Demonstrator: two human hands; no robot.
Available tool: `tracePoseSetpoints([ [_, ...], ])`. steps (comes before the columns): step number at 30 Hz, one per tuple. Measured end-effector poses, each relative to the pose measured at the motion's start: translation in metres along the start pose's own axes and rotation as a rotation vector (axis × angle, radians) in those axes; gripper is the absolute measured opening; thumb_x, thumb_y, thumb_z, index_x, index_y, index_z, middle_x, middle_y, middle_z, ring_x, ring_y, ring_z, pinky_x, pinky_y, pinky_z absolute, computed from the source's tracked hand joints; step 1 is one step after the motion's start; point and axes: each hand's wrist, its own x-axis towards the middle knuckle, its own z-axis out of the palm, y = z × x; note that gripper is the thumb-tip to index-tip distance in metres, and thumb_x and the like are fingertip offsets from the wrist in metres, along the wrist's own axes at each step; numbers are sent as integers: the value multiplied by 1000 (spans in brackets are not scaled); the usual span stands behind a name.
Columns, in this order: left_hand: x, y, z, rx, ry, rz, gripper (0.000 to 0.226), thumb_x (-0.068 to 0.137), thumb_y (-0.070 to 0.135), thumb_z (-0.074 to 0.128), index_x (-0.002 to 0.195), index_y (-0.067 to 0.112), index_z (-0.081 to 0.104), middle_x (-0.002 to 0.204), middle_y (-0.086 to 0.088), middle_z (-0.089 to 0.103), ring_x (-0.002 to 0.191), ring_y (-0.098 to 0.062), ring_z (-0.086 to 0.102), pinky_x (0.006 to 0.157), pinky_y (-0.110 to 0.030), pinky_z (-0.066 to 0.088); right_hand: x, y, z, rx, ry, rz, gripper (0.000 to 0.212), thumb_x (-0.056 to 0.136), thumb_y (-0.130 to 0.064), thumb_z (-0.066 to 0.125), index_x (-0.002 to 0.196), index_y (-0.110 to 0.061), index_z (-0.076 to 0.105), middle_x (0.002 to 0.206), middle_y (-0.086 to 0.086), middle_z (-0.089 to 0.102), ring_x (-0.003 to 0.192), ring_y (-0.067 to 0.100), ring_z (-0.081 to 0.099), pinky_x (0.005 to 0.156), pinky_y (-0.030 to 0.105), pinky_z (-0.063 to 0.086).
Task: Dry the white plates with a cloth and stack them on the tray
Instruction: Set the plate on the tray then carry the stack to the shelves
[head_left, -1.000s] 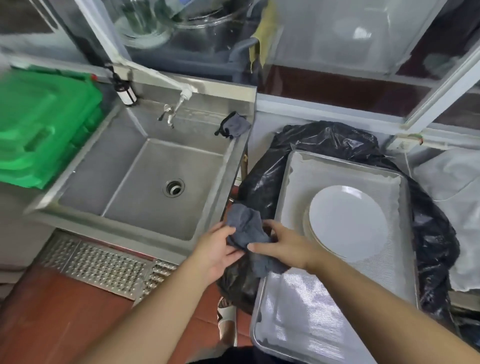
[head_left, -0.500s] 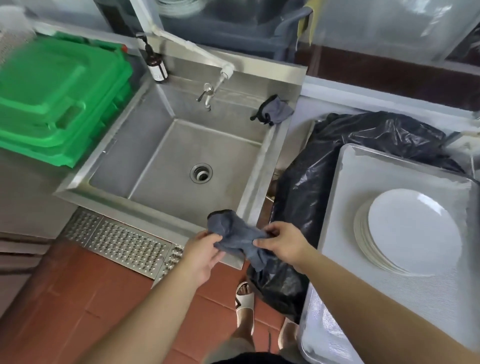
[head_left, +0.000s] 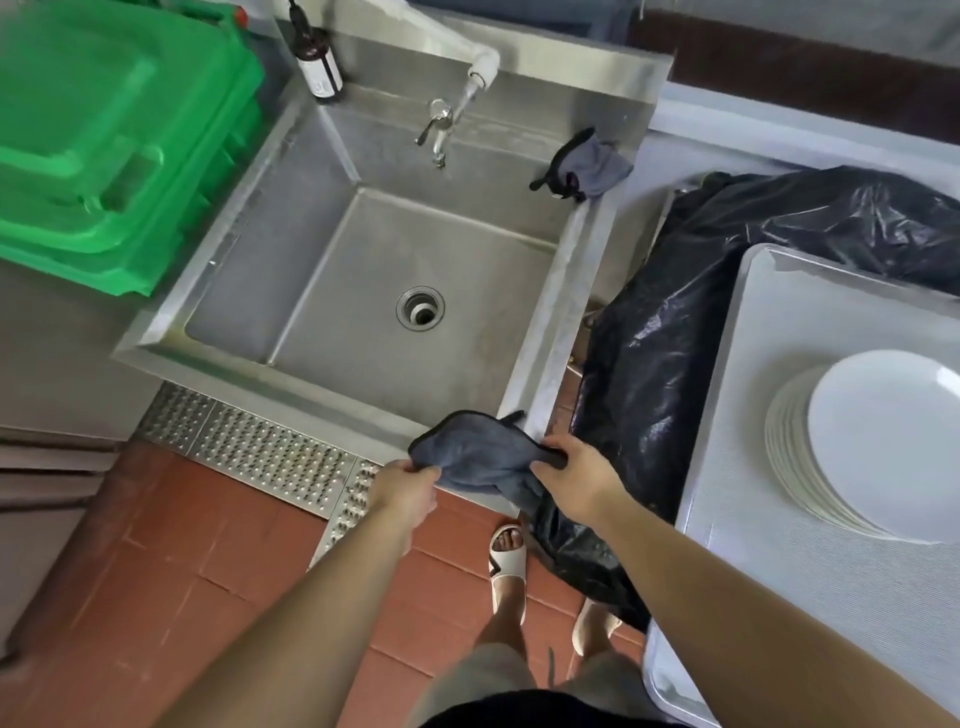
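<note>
Landmark: sink (head_left: 540, 358), steel, basin bare, drain at centre.

Cloth (head_left: 480, 457): grey, held over the sink's near right corner, above the rim. Stretched between both hands, sagging in the middle, one end hanging down on the right.

Left hand (head_left: 408, 488): fingers curled, pinching the cloth's left edge.

Right hand (head_left: 576, 475): thumb and fingers curled, pinching the cloth's right edge.

Plates (head_left: 883, 447): white stack, right of the sink, lying on the tray (head_left: 779, 312). Top plate sits offset to the right of those under it. Neither hand touches them.

Bag (head_left: 675, 332): black plastic, between sink and tray, partly under the tray.

Second cloth (head_left: 587, 166): grey, bunched on the sink's far right corner.

Bottle (head_left: 318, 65): dark, upright at the sink's far left corner. Tap (head_left: 441, 124) on the back wall.

Bins (head_left: 114, 130): green, left of the sink.
</note>
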Motion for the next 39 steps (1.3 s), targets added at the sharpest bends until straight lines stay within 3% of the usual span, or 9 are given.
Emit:
tracePoseSetpoints([
  [3,6,-5,-8,17,27,16,28,95,8,68,72,19,57,73,-14,62,66,-24,57,70,-36,48,-2,1,0,46,-23,1,46,95,-23,67,140,-19,61,107,-8,68,93,7,65,78,19,54],
  [5,4,-1,-11,54,48,57,27,93,8,67,73,21,55,78,-14,62,70,-27,58,71,-39,47,-4,0,-1,59,-14,29,50,95,-24,66,144,-22,56,126,1,64,108,20,66,97,36,57],
  [7,-1,5,-12,157,63,127,6,91,13,66,89,19,64,86,-11,71,75,-31,68,71,-37,53,-9,-4,-4,11,13,58,54,97,-28,63,149,-25,50,142,7,51,119,29,60,104,41,51],
  [10,-13,17,-11,365,35,257,20,91,20,63,111,24,66,100,-5,74,85,-29,71,67,-29,49,-16,-7,-12,-54,37,54,55,99,-31,61,152,-25,47,148,9,44,125,32,56,107,41,48],
  [16,-37,42,2,659,-36,475,22,93,27,55,113,25,65,105,-4,73,84,-23,64,58,-26,38,-39,-10,-39,-66,78,11,54,102,-38,61,152,-25,47,143,8,55,119,28,62,108,44,51],
  [22,-66,73,35,761,-122,613,19,90,27,51,106,37,56,95,14,66,83,-20,64,72,-31,47,-71,1,-78,-71,201,-17,54,102,-42,60,153,-27,47,148,8,54,125,28,61,105,37,51],
  [29,-108,95,104,897,-234,826,12,92,29,54,101,34,59,98,14,64,93,-18,62,84,-34,54,-114,42,-129,-36,309,20,44,99,-38,60,141,-25,58,141,2,62,116,23,64,93,28,44],
  [34,-145,94,146,1022,-278,928,26,96,36,55,121,35,62,127,9,63,104,-19,63,85,-32,51,-142,85,-162,-54,352,36,41,97,-35,62,135,-20,63,133,2,67,117,22,64,96,31,47],
  [39,-185,84,189,1028,-334,959,20,97,32,55,114,31,66,123,3,62,104,-19,62,93,-39,56,-164,138,-196,-65,343,78,35,95,-28,60,129,-21,66,116,-5,67,106,18,61,82,25,38],
])
